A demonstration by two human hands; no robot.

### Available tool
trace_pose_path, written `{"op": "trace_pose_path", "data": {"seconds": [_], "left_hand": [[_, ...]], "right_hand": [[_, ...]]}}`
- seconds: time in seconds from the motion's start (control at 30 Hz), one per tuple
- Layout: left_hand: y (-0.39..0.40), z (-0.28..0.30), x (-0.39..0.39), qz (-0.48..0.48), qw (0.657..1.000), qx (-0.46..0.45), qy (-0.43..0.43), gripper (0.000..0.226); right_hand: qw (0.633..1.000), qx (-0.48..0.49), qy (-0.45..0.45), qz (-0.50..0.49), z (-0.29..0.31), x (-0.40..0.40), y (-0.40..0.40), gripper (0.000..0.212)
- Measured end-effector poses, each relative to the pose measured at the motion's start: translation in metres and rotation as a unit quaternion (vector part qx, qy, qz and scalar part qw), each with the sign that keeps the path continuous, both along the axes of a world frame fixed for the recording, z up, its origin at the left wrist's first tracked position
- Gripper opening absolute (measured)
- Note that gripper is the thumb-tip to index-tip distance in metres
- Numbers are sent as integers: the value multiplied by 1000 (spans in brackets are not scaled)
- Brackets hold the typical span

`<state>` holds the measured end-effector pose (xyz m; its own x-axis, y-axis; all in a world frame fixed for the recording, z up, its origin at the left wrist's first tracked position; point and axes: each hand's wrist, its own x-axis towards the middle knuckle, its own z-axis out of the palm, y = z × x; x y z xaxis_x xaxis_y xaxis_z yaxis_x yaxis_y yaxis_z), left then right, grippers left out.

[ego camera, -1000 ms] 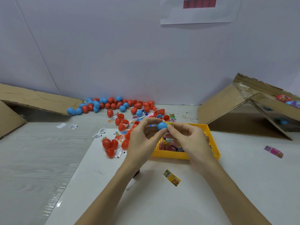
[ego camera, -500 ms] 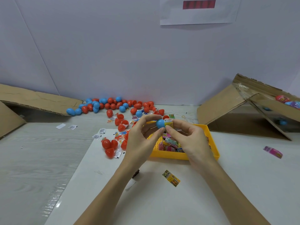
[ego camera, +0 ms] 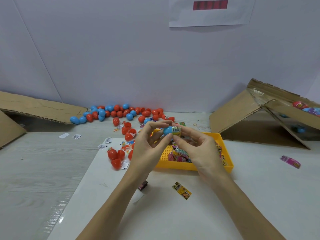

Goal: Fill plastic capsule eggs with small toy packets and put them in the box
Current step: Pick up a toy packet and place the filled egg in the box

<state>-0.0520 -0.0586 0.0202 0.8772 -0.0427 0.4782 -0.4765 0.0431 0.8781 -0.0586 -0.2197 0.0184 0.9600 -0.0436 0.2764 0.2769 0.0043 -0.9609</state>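
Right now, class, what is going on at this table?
A person is working with bare hands. The left hand holds a blue plastic egg half while the right hand pushes a small printed toy packet into it, above a yellow plastic tray of packets. The packet sticks out, and the egg is not closed.

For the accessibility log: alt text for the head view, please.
Two bare hands hold a blue capsule half (left hand) and press a folded toy packet into it (right hand) above a yellow tray of packets; red and blue eggs lie behind.
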Motion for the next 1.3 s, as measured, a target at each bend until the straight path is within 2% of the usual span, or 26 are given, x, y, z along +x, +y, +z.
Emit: {"op": "trace_pose_path", "data": {"seconds": [0.23,0.33,0.57,0.73,0.83,0.97,1.13,1.3], "left_hand": [[1,3,-1,-12,1000,-3,4,27],[1,4,-1,-8,1000,-1,4,27],[2,4,-2,-2,1000,9,-14,26],[2,3,-1,-1,1000,4,-16,27],[1,1,0,29,997,49,-54,33],[0,-5,2,55,973,174,-145,52],[5,-8,8,111,945,227,-208,56],[7,-7,7,104,950,222,-192,60]], "right_hand": [[1000,28,2,2,0,0,3,40],[1000,22,-4,6,3,-2,3,45],[1000,-15,-16,0,5,-4,3,37],[1000,-13,5,-3,6,-3,2,41],[992,91,85,35,5,-2,2,49],[923,292,220,123,10,-2,1,45],[886,324,276,183,13,-3,1,30],[875,336,295,186,17,-5,0,33]]}}
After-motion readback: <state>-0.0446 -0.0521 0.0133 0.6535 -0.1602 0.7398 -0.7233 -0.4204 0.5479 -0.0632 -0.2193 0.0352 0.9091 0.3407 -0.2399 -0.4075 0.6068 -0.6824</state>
